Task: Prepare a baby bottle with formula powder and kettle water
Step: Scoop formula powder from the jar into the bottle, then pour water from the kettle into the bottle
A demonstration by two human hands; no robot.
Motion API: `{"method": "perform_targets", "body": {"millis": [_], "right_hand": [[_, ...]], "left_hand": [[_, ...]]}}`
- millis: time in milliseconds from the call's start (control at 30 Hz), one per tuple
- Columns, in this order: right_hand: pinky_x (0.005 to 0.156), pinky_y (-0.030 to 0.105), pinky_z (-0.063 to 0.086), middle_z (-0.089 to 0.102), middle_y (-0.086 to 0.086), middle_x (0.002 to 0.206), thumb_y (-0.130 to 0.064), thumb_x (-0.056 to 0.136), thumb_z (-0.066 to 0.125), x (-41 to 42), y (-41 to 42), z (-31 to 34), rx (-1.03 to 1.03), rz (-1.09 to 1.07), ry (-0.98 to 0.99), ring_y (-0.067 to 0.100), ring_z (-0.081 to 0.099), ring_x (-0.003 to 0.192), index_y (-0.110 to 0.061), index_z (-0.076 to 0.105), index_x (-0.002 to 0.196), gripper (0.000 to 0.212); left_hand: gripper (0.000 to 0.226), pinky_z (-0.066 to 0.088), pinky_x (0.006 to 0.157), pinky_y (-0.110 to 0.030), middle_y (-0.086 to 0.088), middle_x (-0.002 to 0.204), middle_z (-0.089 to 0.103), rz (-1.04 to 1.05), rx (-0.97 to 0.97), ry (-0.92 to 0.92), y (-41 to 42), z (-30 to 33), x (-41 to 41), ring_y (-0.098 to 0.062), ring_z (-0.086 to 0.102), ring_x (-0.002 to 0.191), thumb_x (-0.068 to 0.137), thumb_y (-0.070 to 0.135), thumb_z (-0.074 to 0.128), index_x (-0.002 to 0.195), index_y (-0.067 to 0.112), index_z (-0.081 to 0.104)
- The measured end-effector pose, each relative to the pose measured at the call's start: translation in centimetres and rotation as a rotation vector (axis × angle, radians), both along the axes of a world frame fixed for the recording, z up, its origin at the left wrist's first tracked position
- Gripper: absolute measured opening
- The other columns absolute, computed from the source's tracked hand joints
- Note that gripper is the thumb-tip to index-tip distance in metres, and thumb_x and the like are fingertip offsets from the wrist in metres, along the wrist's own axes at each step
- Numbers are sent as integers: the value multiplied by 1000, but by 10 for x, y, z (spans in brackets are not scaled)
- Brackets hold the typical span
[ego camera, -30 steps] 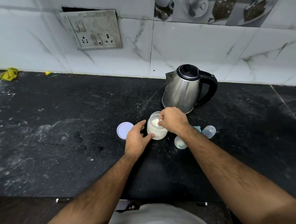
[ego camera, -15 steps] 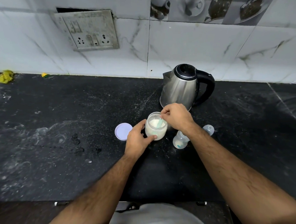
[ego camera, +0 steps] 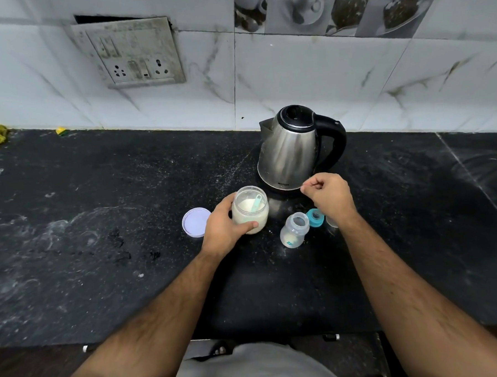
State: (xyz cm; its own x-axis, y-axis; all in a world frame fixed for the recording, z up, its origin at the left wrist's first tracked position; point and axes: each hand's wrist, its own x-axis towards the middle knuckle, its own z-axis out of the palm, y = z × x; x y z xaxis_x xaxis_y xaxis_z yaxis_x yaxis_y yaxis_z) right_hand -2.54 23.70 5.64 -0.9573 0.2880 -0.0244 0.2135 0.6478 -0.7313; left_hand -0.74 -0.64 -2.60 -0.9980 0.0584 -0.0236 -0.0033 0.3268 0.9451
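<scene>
Bottle (ego camera: 294,230) upright, mouth up — left hand (ego camera: 225,228) grips jar (ego camera: 250,210), right hand (ego camera: 329,197) curled empty.

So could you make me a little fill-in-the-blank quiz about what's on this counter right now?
1. The left hand grips the powder jar; its lid lies to the jar's ____.
2. The scoop rests inside the ____.
3. The baby bottle stands with its top ____.
4. The kettle has a ____ handle.

Missing words: left; jar; open; black

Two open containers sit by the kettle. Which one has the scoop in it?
The formula jar, held by the left hand, has the teal scoop standing in its powder. The smaller baby bottle beside it holds no scoop.
</scene>
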Motion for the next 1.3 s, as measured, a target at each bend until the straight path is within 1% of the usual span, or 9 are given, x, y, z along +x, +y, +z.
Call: {"method": "perform_targets", "body": {"millis": [100,233,400,500,633,800,900,1000,1300], "right_hand": [[47,16,44,68,-9,66,-19,83,73,1,11,-3,7,-24,-10,3,59,53,-26,69,68,17],[67,31,55,69,-7,70,-15,84,73,-2,22,-6,-20,-81,0,14,65,65,-25,70,76,13],[77,33,57,66,-8,70,-13,84,73,-12,36,-9,-33,-151,54,11,63,69,-22,70,83,9],[80,33,56,64,-11,71,-14,84,75,-21,43,-11,-40,-158,80,9,60,70,-20,70,90,9],[76,32,51,64,0,91,-15,83,74,-34,51,-8,4,-202,160,12,57,79,-17,62,98,20],[86,32,45,52,12,121,-10,77,73,-57,56,-3,-2,-225,233,27,57,103,-10,51,120,49],[98,37,43,47,13,133,-11,74,73,-75,61,0,-44,-202,198,28,50,120,-13,43,135,68],[105,37,43,50,8,138,-9,74,72,-91,68,-1,-198,-101,121,24,50,124,-17,37,143,79],[78,33,54,68,-3,83,-5,73,75,-122,88,0,-341,69,71,16,65,80,-23,64,84,24]], "left_hand": [[72,53,98,-33,31,109,66,27,11,5,-5,-2,-1,6,62,108,59,23,91,107,62,53],[74,51,91,-19,23,113,66,59,15,3,-15,-7,-3,8,62,107,63,17,92,118,47,53],[74,40,79,2,24,111,66,97,21,15,-20,-9,-3,18,57,105,65,11,90,122,40,52],[83,42,86,-2,22,122,64,104,5,0,-20,-7,-2,14,56,112,66,11,90,133,38,49],[112,38,109,-25,6,153,38,247,-57,-2,-12,-6,10,-1,36,136,64,21,93,154,18,26],[86,42,83,-11,34,113,44,442,-205,164,7,-16,44,1,50,103,65,36,90,138,29,45],[63,48,74,-17,19,100,55,338,-221,155,23,-23,56,-4,57,90,66,36,89,120,33,57],[63,49,76,-15,14,105,61,211,-151,75,42,-26,59,-2,59,93,65,32,91,117,39,56],[92,45,97,-14,13,134,59,-53,-111,-117,95,-18,41,1,53,122,64,29,92,144,24,47]]}}
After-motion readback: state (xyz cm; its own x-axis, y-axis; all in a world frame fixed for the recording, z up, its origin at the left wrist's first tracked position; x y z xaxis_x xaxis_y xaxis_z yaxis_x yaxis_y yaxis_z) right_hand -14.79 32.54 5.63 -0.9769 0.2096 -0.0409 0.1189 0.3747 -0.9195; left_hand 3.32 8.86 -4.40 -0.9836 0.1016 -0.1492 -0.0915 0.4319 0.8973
